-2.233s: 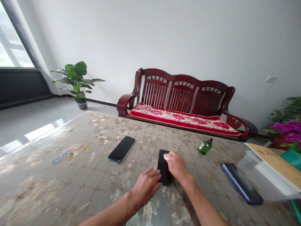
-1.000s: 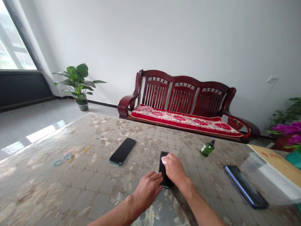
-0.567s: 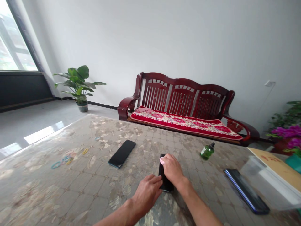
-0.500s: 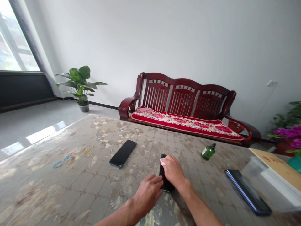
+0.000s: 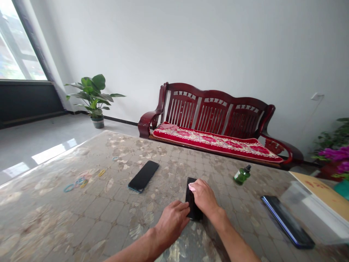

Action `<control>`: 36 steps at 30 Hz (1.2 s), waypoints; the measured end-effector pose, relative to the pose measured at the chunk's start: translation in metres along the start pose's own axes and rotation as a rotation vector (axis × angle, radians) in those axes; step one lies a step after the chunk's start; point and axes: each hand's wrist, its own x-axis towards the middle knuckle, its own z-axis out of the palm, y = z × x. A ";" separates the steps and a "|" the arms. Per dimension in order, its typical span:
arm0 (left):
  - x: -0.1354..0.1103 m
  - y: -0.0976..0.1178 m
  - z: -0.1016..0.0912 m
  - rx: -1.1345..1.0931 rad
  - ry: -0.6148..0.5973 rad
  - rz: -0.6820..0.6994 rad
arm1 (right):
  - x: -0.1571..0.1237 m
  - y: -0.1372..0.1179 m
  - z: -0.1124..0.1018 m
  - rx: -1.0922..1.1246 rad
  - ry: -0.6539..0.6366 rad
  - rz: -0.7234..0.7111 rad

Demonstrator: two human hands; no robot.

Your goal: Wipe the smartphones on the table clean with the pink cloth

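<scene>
A black phone (image 5: 194, 211) lies flat on the patterned tablecloth in front of me, long side pointing away. At its lower left edge my left hand (image 5: 174, 218) grips it, fingers close together; the thumb is hidden. My right hand (image 5: 204, 196) is over the phone's upper right part, with a small pink cloth (image 5: 192, 187) pinched in the fingers and pressed on the screen. Part of the screen is covered by this hand. Left of both hands rests a second phone (image 5: 143, 176), dark screen up.
A green spray bottle (image 5: 242, 175) stands at the right, beyond another dark phone (image 5: 287, 222) beside a clear plastic box (image 5: 305, 203). Coloured rubber bands (image 5: 79, 182) are scattered on the left. Behind the tablecloth (image 5: 109, 211) is a red wooden bench (image 5: 212, 112).
My right hand has shifted slightly to the right with the pink cloth, staying on the phone. My left hand keeps its place at the edge. The view has moved a little.
</scene>
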 end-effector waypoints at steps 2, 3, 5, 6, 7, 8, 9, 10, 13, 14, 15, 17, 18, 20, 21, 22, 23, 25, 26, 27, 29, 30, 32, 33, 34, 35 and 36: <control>0.000 0.000 -0.001 -0.001 0.003 -0.001 | -0.005 0.000 -0.003 0.003 -0.008 0.003; 0.000 0.001 -0.001 -0.002 0.006 0.000 | -0.010 -0.001 -0.004 0.007 -0.013 -0.001; 0.000 0.001 -0.001 0.000 0.015 0.003 | -0.023 -0.002 -0.007 0.022 -0.021 -0.017; 0.000 0.001 -0.001 0.004 0.022 0.006 | -0.030 -0.002 -0.008 0.033 -0.022 -0.026; 0.000 0.001 -0.001 0.008 0.029 0.008 | -0.035 -0.002 -0.008 0.043 -0.020 -0.033; 0.000 0.001 -0.001 0.012 0.033 0.010 | -0.038 -0.001 -0.009 0.051 -0.017 -0.037; 0.000 0.002 -0.001 0.015 0.035 0.011 | -0.039 0.000 -0.009 0.053 -0.016 -0.040; 0.000 0.002 -0.001 0.016 0.035 0.012 | -0.038 0.002 -0.009 0.049 -0.015 -0.038; 0.000 0.002 -0.002 0.013 0.034 0.022 | -0.026 0.007 -0.008 0.013 -0.007 0.000; 0.000 0.002 -0.002 0.012 0.039 0.027 | -0.022 0.009 -0.008 0.002 -0.002 0.018; 0.000 0.002 -0.002 0.011 0.043 0.031 | -0.018 0.010 -0.008 -0.006 0.004 0.033; 0.000 0.002 -0.001 0.011 0.041 0.033 | -0.015 0.011 -0.008 -0.011 0.011 0.045; 0.000 0.001 -0.001 0.012 0.035 0.030 | -0.017 0.011 -0.008 -0.011 0.012 0.045; 0.000 0.001 0.000 0.013 0.021 0.018 | -0.027 0.009 -0.009 -0.004 0.007 0.034; 0.000 0.001 0.000 0.013 0.016 0.015 | -0.033 0.008 -0.010 0.002 0.000 0.026; 0.000 0.001 0.000 0.014 0.016 0.013 | -0.039 0.007 -0.011 0.010 -0.006 0.016; 0.000 0.000 0.001 0.014 0.020 0.013 | -0.044 0.006 -0.012 0.018 -0.011 0.005; 0.000 0.000 0.001 0.015 0.034 0.018 | -0.050 0.006 -0.013 0.033 -0.013 -0.013; 0.000 0.000 0.002 0.015 0.041 0.023 | -0.049 0.007 -0.012 0.035 -0.011 -0.014; 0.000 0.000 0.002 0.016 0.045 0.028 | -0.046 0.009 -0.011 0.033 -0.007 -0.009; 0.000 -0.001 0.003 0.019 0.046 0.038 | -0.037 0.013 -0.008 0.015 0.001 0.018; 0.000 -0.001 0.003 0.022 0.045 0.042 | -0.032 0.016 -0.007 0.003 0.006 0.035; 0.000 -0.001 0.003 0.028 0.037 0.043 | -0.024 0.018 -0.005 -0.014 0.010 0.056; 0.000 -0.001 0.002 0.029 0.031 0.041 | -0.023 0.018 -0.006 -0.018 0.009 0.062; 0.000 -0.001 0.002 0.027 0.026 0.038 | -0.023 0.017 -0.006 -0.021 0.002 0.063; 0.000 -0.001 0.001 0.025 0.022 0.033 | -0.026 0.016 -0.008 -0.022 -0.008 0.061; 0.000 0.000 0.000 0.023 0.017 0.029 | -0.030 0.014 -0.009 -0.022 -0.023 0.056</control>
